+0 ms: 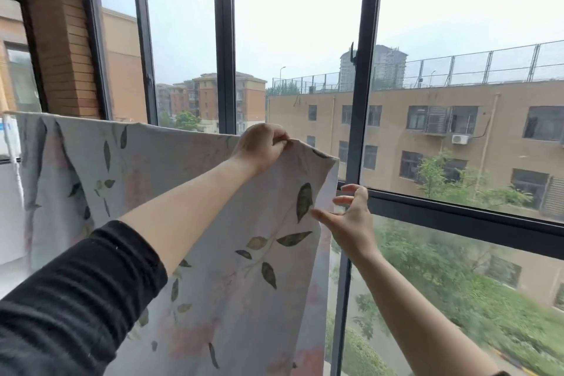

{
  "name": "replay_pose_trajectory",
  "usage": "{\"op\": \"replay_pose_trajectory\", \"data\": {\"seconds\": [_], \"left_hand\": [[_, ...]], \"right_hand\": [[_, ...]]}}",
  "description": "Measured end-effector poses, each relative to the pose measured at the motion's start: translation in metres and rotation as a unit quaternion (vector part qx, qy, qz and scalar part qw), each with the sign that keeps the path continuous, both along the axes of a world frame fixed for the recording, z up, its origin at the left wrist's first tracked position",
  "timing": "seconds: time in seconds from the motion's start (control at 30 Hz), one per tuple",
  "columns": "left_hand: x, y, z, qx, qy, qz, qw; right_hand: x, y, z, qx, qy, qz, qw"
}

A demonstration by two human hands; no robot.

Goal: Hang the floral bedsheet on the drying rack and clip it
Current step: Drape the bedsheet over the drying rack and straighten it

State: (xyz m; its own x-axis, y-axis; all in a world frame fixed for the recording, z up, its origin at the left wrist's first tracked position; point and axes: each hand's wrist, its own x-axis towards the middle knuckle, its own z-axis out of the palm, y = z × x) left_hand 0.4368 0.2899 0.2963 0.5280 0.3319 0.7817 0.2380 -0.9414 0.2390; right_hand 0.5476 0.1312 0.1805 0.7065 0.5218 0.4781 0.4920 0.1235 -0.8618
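The floral bedsheet [171, 168], pale grey with green leaves and faint pink blotches, hangs in front of the window, its top edge running from far left to the middle. The rack's bar is hidden under that top edge. My left hand [262, 145] pinches the sheet's top edge near its right corner. My right hand [348, 217] is beside the sheet's right side edge with fingers spread, the fingertips at or just off the cloth. No clip is in view.
Dark window frames [224, 40] stand right behind the sheet, with a horizontal bar [457, 214] to the right. A brick wall [61, 40] closes the left side. White cloth [9, 192] hangs at far left. Buildings and trees lie outside.
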Motion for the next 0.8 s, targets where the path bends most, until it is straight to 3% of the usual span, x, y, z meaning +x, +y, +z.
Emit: {"op": "replay_pose_trajectory", "data": {"seconds": [0.3, 0.4, 0.47, 0.5, 0.6, 0.8], "left_hand": [[-0.004, 0.002, 0.005, -0.003, -0.024, -0.011, 1.0], [-0.002, 0.003, 0.003, -0.005, -0.028, -0.008, 1.0], [-0.001, 0.005, 0.005, -0.012, -0.045, -0.002, 0.999], [-0.001, 0.005, 0.007, -0.014, -0.051, 0.0, 0.999], [0.002, 0.008, 0.008, -0.02, -0.046, -0.002, 0.999], [0.016, 0.002, -0.003, -0.022, -0.037, -0.005, 0.999]], "right_hand": [[0.009, 0.024, -0.073, -0.233, -0.012, 0.077, 0.969], [0.024, 0.014, -0.075, -0.156, 0.039, 0.023, 0.987], [0.042, 0.001, -0.065, -0.052, 0.03, -0.053, 0.997], [0.049, -0.006, -0.059, -0.047, 0.011, -0.066, 0.997], [0.053, -0.018, -0.06, -0.179, -0.079, -0.016, 0.981], [0.064, -0.02, -0.074, -0.189, -0.06, -0.011, 0.98]]}}
